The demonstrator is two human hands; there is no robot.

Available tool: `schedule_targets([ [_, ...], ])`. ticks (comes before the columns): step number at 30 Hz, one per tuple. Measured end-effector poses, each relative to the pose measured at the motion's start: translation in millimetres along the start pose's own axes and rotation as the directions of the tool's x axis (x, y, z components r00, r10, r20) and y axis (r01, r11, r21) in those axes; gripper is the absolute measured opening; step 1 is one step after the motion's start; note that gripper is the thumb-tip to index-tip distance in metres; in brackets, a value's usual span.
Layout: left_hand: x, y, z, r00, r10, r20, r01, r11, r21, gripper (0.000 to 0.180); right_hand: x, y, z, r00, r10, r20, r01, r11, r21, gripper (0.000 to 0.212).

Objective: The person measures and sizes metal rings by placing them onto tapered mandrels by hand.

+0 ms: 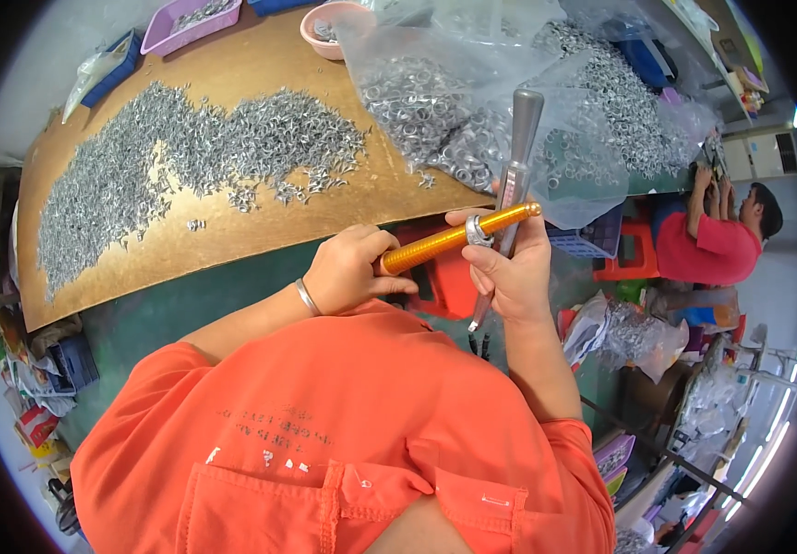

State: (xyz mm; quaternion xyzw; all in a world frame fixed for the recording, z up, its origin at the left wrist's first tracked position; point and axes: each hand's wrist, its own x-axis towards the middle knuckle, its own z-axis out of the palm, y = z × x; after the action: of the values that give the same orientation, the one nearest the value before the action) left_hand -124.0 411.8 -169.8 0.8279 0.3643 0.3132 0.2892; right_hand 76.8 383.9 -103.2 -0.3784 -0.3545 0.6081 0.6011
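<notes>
1. While the left hand [354,263] curls its fingers round the lower-left end of an orange-gold rod [426,247], the right hand [520,277] has finger and thumb closed on a silver ring [479,231] that encircles the rod near its other end; it also grips a grey-handled tool [527,125], which crosses behind the rod, tip downward.
2. Beyond the hands, small silver pieces [121,185] spread across a tan tabletop [269,245]; to their right lies a clear plastic bag [486,65] of silver rings.
3. Farther out stand a purple tray [193,33] and a pink bowl [324,46]; at right sits a co-worker [707,249] in red.
</notes>
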Motion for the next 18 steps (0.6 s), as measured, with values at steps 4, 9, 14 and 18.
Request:
schedule_targets([
  [4,4,-12,-10,0.993,-0.113,-0.018,0.108,0.979,-0.173,0.053,5,-1,-7,0.999,-0.021,0.044,0.021,1.000,-0.011,0.068],
  [9,37,1,-34,0.956,-0.040,-0.291,-0.015,0.983,-0.185,0.042,36,35,4,0.996,-0.085,0.008,0.084,0.952,-0.295,0.064],
  [14,49,-5,-33,0.959,0.098,-0.266,-0.096,0.995,0.020,0.025,51,78,11,0.997,-0.058,0.053,0.073,0.926,-0.371,0.067],
  [18,41,-7,-30,0.979,-0.044,-0.201,0.033,0.998,-0.058,0.018,55,101,9,0.997,-0.040,0.069,0.068,0.875,-0.480,0.065],
])
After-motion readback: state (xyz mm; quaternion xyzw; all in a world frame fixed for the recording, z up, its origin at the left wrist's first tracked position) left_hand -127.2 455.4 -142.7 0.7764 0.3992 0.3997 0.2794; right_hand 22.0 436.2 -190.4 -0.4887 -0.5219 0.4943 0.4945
